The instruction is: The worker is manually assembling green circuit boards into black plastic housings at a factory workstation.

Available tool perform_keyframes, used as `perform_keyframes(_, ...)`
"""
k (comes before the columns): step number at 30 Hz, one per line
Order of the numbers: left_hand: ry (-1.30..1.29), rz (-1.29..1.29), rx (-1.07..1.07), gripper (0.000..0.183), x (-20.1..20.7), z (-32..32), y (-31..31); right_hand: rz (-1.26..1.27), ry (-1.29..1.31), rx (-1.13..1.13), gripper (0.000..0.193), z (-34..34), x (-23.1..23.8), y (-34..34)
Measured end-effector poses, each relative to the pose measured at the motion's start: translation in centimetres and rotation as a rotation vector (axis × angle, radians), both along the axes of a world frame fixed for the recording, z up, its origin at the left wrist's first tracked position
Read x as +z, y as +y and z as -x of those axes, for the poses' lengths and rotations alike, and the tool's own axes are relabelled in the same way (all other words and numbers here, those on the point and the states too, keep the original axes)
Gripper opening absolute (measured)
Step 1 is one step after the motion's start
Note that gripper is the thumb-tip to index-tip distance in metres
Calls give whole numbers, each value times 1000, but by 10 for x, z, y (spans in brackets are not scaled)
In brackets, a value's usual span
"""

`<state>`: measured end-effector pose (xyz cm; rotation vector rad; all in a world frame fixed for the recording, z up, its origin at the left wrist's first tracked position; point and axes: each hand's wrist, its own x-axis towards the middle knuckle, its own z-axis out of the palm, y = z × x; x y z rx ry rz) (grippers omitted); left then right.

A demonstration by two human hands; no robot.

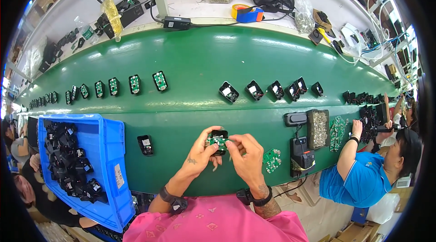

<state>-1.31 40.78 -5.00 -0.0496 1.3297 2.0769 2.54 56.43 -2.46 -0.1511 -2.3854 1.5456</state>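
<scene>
Above the near part of the green bench, my left hand (198,152) is closed round a small black plastic housing (220,133). A green circuit board (221,141) lies across the housing's opening, with my left thumb on it. My right hand (246,152) pinches the board's right edge; its fingertips partly hide how the board sits. Right of my hands is a small pile of green circuit boards (272,160). A single black housing (146,145) with parts inside lies to the left.
A blue crate (119,169) of black housings stands left. Housings with green boards (160,80) line the far left; open housings (229,91) line the right. A tray of small metal parts (318,128) and a black charger-like device (302,153) sit right, near a co-worker in blue (359,178).
</scene>
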Motion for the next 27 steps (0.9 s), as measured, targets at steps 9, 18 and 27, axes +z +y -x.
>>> perform_keyframes(9,228,179,-87,55,3,-7,5,279,-172,155,13,5,5,-7)
perform_keyframes(18,353,294,60,56,1,-8,7,64,50,63,10,3,-5,-19)
perform_keyframes(27,628,442,-23,58,24,-2,-12,4,-46,324,8,12,16,-2)
